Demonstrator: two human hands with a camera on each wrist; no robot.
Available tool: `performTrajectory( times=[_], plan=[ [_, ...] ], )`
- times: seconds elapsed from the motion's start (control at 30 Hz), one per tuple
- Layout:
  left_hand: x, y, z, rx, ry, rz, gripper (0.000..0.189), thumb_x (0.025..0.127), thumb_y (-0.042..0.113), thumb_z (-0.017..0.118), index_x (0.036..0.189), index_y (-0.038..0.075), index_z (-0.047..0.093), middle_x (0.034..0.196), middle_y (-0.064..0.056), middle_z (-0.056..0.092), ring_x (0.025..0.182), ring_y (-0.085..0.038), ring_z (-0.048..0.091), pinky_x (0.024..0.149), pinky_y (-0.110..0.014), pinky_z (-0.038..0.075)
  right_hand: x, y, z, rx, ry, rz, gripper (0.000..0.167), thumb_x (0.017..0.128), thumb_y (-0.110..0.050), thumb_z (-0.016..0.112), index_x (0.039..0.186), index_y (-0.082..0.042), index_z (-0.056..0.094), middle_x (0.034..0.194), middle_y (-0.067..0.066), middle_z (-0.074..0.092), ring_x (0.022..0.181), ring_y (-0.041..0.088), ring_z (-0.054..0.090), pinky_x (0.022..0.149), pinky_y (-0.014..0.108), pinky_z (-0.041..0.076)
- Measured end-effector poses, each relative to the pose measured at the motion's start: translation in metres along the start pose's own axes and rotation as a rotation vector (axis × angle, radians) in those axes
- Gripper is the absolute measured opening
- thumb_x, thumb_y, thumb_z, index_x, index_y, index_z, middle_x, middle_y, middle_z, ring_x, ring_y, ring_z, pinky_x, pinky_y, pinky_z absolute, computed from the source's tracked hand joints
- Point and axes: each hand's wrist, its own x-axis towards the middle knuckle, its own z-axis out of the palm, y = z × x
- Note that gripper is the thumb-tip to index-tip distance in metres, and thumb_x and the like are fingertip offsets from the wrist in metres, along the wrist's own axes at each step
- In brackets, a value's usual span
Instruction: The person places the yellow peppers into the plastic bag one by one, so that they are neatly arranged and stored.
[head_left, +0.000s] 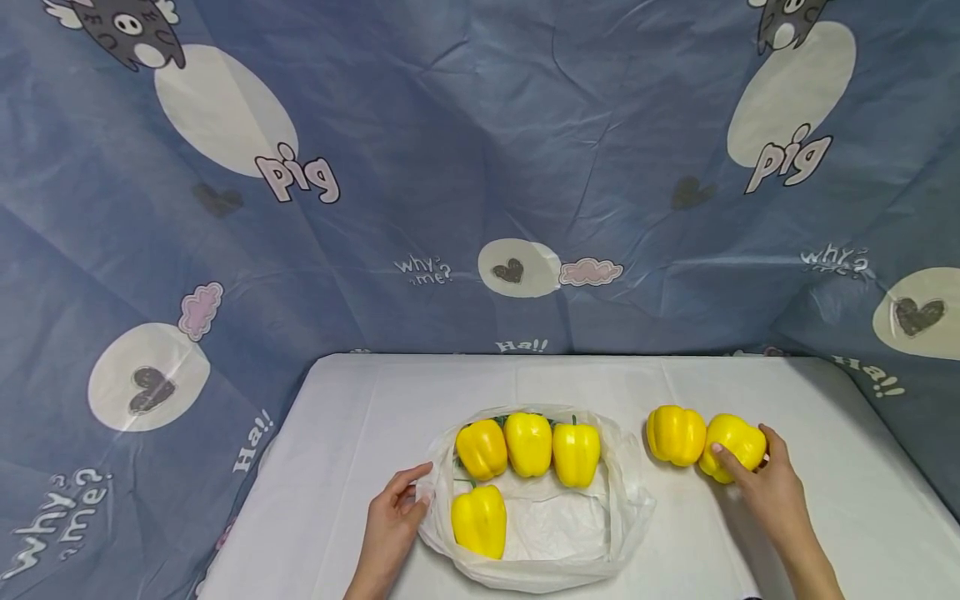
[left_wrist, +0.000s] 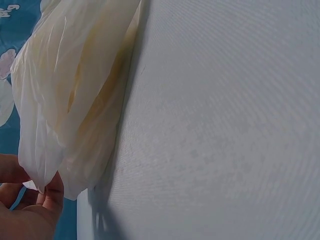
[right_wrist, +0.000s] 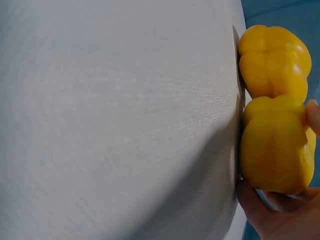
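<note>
While the left hand (head_left: 392, 517) pinches the white bag (head_left: 551, 575) with 4 peppers (head_left: 528, 446) inside, the right hand (head_left: 774, 487) grips the outer pepper (head_left: 735, 442) against a neighbouring pepper (head_left: 677, 435) on the table (head_left: 397, 400), so a loose hold could drop it, or a sharp tug could upset the bag.

Room in bag (head_left: 555, 575) beside near pepper (head_left: 478, 522)
</note>
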Motion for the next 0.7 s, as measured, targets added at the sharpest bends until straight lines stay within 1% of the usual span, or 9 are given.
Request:
performTrajectory(
  times=[0.17, 0.37, 0.5, 0.6, 0.7],
  plan=[
    [-0.0001, 0.0009, 0.0004, 0.005, -0.002, -0.008, 0.042, 0.084, -0.011, 0.062, 0.121, 0.009, 0.069, 0.115, -0.006, 0.064, 0.094, -0.019, 0.046, 0.08, -0.018, 0.04, -0.0014, 0.0021, 0.0021, -0.002, 0.017, -0.018, 0.102, 0.094, -0.056, 0.055, 0.154, 0.004, -0.001, 0.149, 0.039, 0.021, 0.129, 0.054, 0.033, 0.101, 0.064, 0.032],
    [0.0005, 0.0021, 0.0007, 0.015, -0.001, -0.015, 0.041, 0.085, -0.011, 0.063, 0.12, 0.009, 0.07, 0.116, -0.005, 0.064, 0.095, -0.02, 0.047, 0.08, -0.018, 0.04, -0.002, 0.0047, 0.0022, 0.023, -0.002, -0.033, 0.097, 0.097, -0.055, 0.05, 0.154, 0.003, -0.004, 0.15, 0.04, 0.018, 0.13, 0.056, 0.032, 0.1, 0.063, 0.034],
    [-0.0009, 0.0035, 0.0003, 0.009, 0.002, 0.003, 0.041, 0.085, -0.01, 0.064, 0.121, 0.008, 0.069, 0.116, -0.007, 0.064, 0.095, -0.019, 0.047, 0.08, -0.018, 0.04, -0.0046, 0.0077, 0.0013, 0.032, -0.01, -0.075, 0.091, 0.1, -0.05, 0.045, 0.154, 0.004, -0.005, 0.15, 0.041, 0.016, 0.128, 0.059, 0.032, 0.098, 0.064, 0.036],
    [-0.0022, 0.0042, 0.0001, 0.0, 0.0, 0.021, 0.041, 0.085, -0.009, 0.064, 0.122, 0.007, 0.069, 0.116, -0.008, 0.064, 0.094, -0.019, 0.046, 0.08, -0.018, 0.04, -0.0073, 0.0085, 0.0014, 0.029, 0.001, -0.096, 0.086, 0.102, -0.047, 0.042, 0.154, 0.004, -0.004, 0.149, 0.042, 0.015, 0.127, 0.061, 0.032, 0.096, 0.065, 0.037],
    [-0.0026, 0.0046, 0.0002, 0.005, 0.002, 0.024, 0.041, 0.085, -0.009, 0.064, 0.122, 0.007, 0.069, 0.116, -0.008, 0.064, 0.094, -0.018, 0.046, 0.08, -0.017, 0.04, -0.0092, 0.0084, 0.002, 0.025, 0.019, -0.104, 0.082, 0.103, -0.045, 0.039, 0.154, 0.004, -0.002, 0.15, 0.042, 0.015, 0.126, 0.062, 0.032, 0.096, 0.066, 0.036]
  ],
)
